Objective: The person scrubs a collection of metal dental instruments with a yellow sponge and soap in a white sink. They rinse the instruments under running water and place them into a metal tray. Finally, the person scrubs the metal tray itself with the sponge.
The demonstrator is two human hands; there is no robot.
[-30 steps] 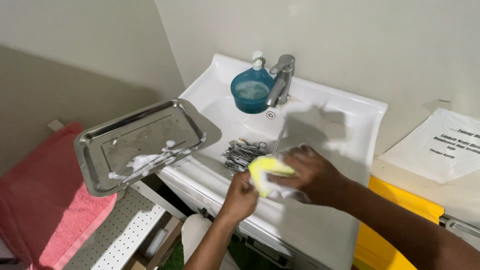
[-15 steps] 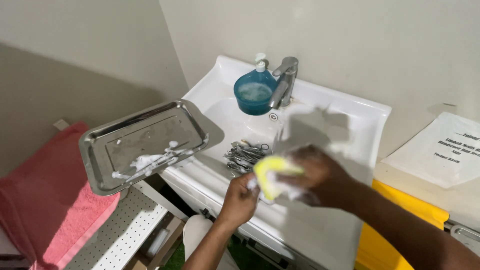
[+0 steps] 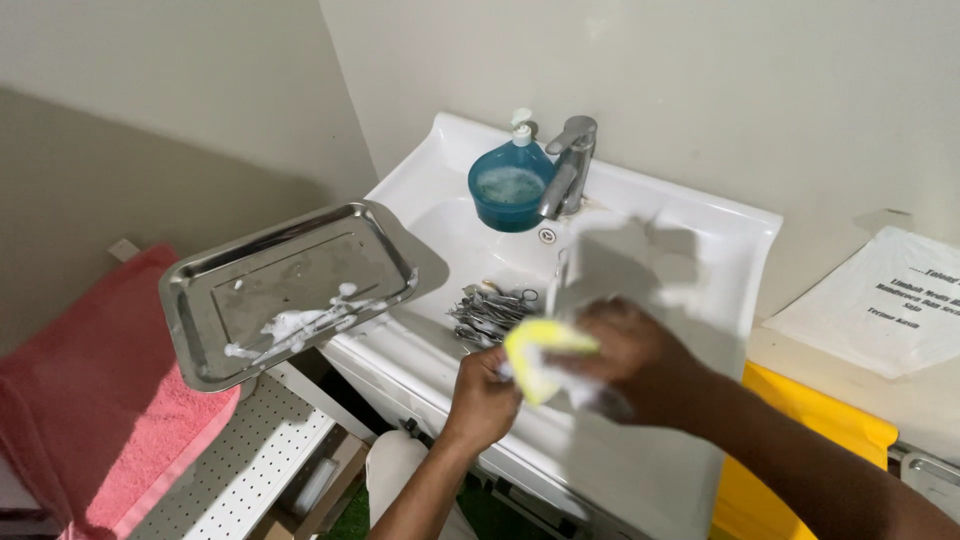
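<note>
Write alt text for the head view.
Both hands meet over a white sink: the right hand holds a yellow sponge against the left hand. Metal tools lie in the basin; a soapy steel tray sits left, beside a pink towel.

White rectangular paper sign (image 3: 875, 300) with dark print, taped on wall, right of right hand (image 3: 640, 360). Blue round soap dispenser (image 3: 510, 182), white pump, up-left of it.

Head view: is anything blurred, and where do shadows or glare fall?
Head view: the right hand and the yellow sponge are smeared by motion blur; the left hand is a little sharper; the metal tray and tap are crisp. A soft shadow falls across the sink rim; the tray shows a mild sheen, with no harsh glare.
</note>
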